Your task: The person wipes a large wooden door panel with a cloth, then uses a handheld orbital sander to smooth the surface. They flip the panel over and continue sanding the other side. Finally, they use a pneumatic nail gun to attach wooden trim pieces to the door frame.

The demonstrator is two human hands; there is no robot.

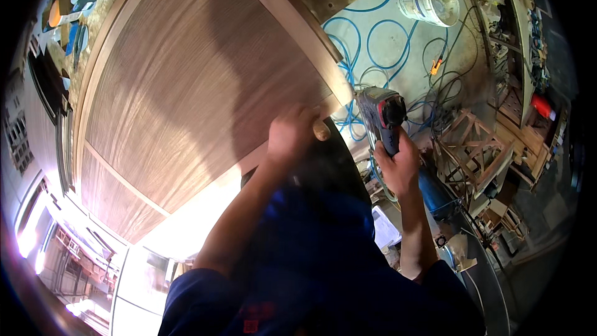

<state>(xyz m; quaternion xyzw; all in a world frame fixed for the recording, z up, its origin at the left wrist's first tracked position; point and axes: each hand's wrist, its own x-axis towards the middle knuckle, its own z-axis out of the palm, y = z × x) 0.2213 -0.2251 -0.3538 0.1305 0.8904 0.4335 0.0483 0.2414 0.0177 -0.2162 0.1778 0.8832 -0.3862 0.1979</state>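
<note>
A large wood-grain panel with pale wooden edge strips lies in front of me. My right hand is wrapped round the handle of a dark nail gun, whose head is beside the panel's right corner. Near that same corner, my left hand is closed over the panel's near edge. A rounded, wood-coloured end sticks out beside its fingers, and the rest of that piece is hidden by the hand. Motion blurs the left fingers slightly.
Blue air hoses coil on the floor past the panel. A white bucket stands at the far right. Wooden frames and a blue cylinder are to my right. Tools lie at the far left.
</note>
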